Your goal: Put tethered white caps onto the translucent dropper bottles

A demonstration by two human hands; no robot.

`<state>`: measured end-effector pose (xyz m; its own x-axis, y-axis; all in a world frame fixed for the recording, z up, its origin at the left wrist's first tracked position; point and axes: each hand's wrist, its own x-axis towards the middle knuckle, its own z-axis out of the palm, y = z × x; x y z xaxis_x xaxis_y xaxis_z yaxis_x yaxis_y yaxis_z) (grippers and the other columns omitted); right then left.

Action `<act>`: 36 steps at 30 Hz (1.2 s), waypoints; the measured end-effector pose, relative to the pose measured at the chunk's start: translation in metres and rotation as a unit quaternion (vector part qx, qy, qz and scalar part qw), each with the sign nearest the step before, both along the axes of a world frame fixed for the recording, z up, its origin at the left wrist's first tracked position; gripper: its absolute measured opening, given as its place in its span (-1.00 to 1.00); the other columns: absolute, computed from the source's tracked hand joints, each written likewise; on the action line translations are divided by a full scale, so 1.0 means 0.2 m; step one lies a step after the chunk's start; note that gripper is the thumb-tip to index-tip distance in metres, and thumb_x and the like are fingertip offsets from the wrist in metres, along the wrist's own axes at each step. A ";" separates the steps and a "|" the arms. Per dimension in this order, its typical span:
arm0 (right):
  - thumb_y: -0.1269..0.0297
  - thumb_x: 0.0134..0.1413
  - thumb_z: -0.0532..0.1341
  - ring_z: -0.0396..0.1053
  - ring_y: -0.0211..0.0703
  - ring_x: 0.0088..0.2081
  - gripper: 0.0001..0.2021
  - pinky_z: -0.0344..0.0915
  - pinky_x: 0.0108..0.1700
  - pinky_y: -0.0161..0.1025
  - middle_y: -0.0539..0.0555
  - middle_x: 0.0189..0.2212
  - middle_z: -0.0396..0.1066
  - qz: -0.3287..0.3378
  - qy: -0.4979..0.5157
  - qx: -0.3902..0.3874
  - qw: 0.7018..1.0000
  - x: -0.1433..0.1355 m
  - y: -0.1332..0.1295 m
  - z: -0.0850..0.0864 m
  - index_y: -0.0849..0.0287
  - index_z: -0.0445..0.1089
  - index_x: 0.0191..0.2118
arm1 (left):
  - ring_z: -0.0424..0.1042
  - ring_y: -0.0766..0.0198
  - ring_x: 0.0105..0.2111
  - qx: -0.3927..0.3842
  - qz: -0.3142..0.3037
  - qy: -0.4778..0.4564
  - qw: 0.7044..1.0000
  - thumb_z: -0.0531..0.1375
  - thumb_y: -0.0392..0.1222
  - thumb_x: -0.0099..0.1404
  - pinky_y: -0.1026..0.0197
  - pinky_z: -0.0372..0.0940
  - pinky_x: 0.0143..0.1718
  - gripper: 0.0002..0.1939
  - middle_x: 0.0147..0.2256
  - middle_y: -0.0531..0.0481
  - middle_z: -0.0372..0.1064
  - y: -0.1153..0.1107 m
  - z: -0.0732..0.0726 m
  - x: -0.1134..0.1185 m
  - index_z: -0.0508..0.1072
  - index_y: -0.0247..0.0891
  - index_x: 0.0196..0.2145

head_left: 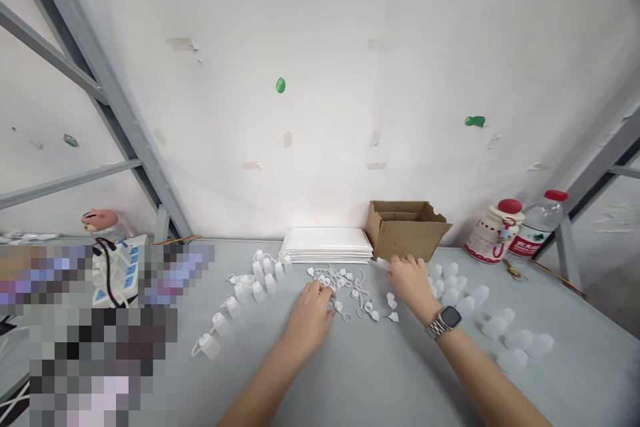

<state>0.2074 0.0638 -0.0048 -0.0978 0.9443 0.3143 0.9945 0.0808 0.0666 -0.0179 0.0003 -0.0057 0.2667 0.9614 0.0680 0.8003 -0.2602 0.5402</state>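
Observation:
My left hand (311,312) is closed at the left edge of a loose pile of white caps with looped straps (333,277). Its thumb and fingers pinch the strap of one cap (338,305). In front of the cardboard box, my right hand (411,283), with a watch on the wrist, is closed on a small translucent bottle (383,264) that sticks out past its fingertips. Several uncapped translucent bottles (495,327) lie to the right of it. On the left, several white bottles with caps and loops (233,307) stand in slanting rows.
White flat packets (325,243) are stacked against the wall, beside an open cardboard box (407,233). A decorated flask (493,233) and a large red-capped bottle (543,223) stand at the back right. A power strip (131,270) and a blurred patch are at the left.

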 end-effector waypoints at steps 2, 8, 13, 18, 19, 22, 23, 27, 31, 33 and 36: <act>0.38 0.08 0.09 0.34 0.06 -0.22 -0.84 0.07 -0.22 -0.12 0.24 -0.38 0.49 0.005 0.026 0.010 1.000 -0.03 -0.04 0.00 0.28 0.40 -0.32 | 0.27 0.14 -0.14 0.001 -0.038 -0.003 0.999 0.11 -0.37 0.12 0.16 0.15 -0.14 -0.76 -0.21 -0.07 0.27 0.00 0.01 0.01 0.40 -0.18 -0.23; 0.17 0.04 0.14 0.36 -0.07 -0.25 -0.75 0.23 -0.16 -0.17 0.14 -0.32 0.46 0.131 0.389 0.008 0.912 -0.15 -0.18 -0.03 0.21 0.40 -0.23 | 0.29 0.15 -0.19 -0.017 -0.058 0.025 0.998 0.12 -0.34 0.15 0.17 0.16 -0.18 -0.89 -0.26 -0.06 0.29 -0.02 -0.04 0.07 0.42 -0.22 -0.37; 0.07 -0.05 0.20 0.37 -0.08 -0.32 -0.70 0.29 -0.21 -0.16 0.12 -0.37 0.47 0.150 0.576 -0.043 0.802 -0.21 -0.23 -0.03 0.20 0.42 -0.29 | 0.29 0.16 -0.21 -0.007 -0.019 -0.019 1.000 0.08 -0.37 0.15 0.16 0.17 -0.19 -0.91 -0.27 -0.08 0.29 -0.01 -0.10 0.09 0.37 -0.26 -0.42; 0.02 -0.12 0.26 0.39 -0.07 -0.33 -0.66 0.31 -0.25 -0.16 0.13 -0.37 0.49 0.157 0.676 -0.091 0.715 -0.23 -0.23 -0.03 0.21 0.43 -0.30 | 0.32 0.19 -0.27 -0.008 0.045 -0.196 0.980 0.08 -0.35 0.12 0.16 0.17 -0.19 -0.91 -0.35 -0.04 0.34 0.05 -0.08 0.06 0.32 -0.22 -0.48; 0.02 -0.13 0.26 0.39 -0.07 -0.33 -0.66 0.31 -0.25 -0.17 0.13 -0.37 0.49 0.158 0.680 -0.095 0.709 -0.23 -0.24 -0.02 0.21 0.43 -0.30 | 0.33 0.20 -0.29 -0.017 0.058 -0.249 0.967 0.09 -0.33 0.12 0.17 0.18 -0.20 -0.92 -0.36 -0.03 0.36 0.05 -0.06 0.05 0.31 -0.22 -0.49; 0.05 -0.11 0.26 0.37 -0.08 -0.33 -0.68 0.30 -0.27 -0.18 0.11 -0.37 0.48 0.154 0.663 -0.107 0.725 -0.25 -0.27 0.01 0.19 0.42 -0.28 | 0.34 0.21 -0.34 -0.072 0.090 -0.399 0.910 0.14 -0.19 0.11 0.19 0.18 -0.27 -0.91 -0.39 -0.02 0.41 0.07 -0.01 0.03 0.31 -0.22 -0.51; 0.06 -0.10 0.25 0.37 -0.09 -0.32 -0.69 0.29 -0.26 -0.18 0.10 -0.37 0.47 0.154 0.649 -0.107 0.737 -0.26 -0.28 0.01 0.19 0.41 -0.28 | 0.33 0.22 -0.37 -0.093 0.097 -0.437 0.889 0.16 -0.15 0.09 0.21 0.17 -0.31 -0.88 -0.40 -0.01 0.41 0.07 0.00 0.02 0.32 -0.23 -0.51; 0.15 -0.05 0.23 0.34 -0.11 -0.33 -0.79 0.27 -0.22 -0.18 0.07 -0.37 0.44 0.180 0.591 -0.105 0.779 -0.29 -0.34 0.01 0.15 0.40 -0.30 | 0.27 0.30 -0.45 -0.160 0.100 -0.538 0.822 0.24 -0.06 0.01 0.27 0.08 -0.42 -0.78 -0.48 0.03 0.38 0.06 0.04 0.00 0.37 -0.27 -0.50; 0.21 -0.03 0.22 0.31 -0.13 -0.33 -0.85 0.26 -0.23 -0.20 0.05 -0.37 0.42 0.206 0.551 -0.097 0.803 -0.32 -0.36 -0.01 0.14 0.38 -0.31 | 0.29 0.31 -0.42 -0.197 0.089 -0.580 0.785 0.29 -0.06 -0.04 0.26 0.09 -0.36 -0.75 -0.46 0.03 0.40 0.05 0.04 0.01 0.35 -0.27 -0.52; 0.22 -0.02 0.22 0.31 -0.13 -0.34 -0.86 0.25 -0.24 -0.22 0.04 -0.39 0.40 0.204 0.539 -0.095 0.811 -0.32 -0.37 -0.02 0.15 0.37 -0.32 | 0.31 0.30 -0.39 -0.195 0.079 -0.577 0.789 0.29 -0.07 -0.03 0.25 0.10 -0.32 -0.75 -0.43 0.00 0.45 0.05 0.04 0.01 0.34 -0.26 -0.52; 0.23 0.00 0.20 0.31 -0.14 -0.35 -0.86 0.25 -0.25 -0.22 0.04 -0.39 0.39 0.201 0.534 -0.098 0.815 -0.33 -0.37 -0.02 0.15 0.36 -0.30 | 0.37 0.25 -0.31 -0.179 0.060 -0.587 0.787 0.29 -0.10 0.00 0.22 0.13 -0.22 -0.77 -0.38 -0.04 0.49 0.04 0.06 0.02 0.35 -0.25 -0.47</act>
<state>0.1419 -0.0102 -0.0079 -0.1801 0.9459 0.2698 0.3672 0.3191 -0.8737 -0.0139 0.0093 0.0055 0.1270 0.9886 -0.0813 -0.2975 0.1161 0.9476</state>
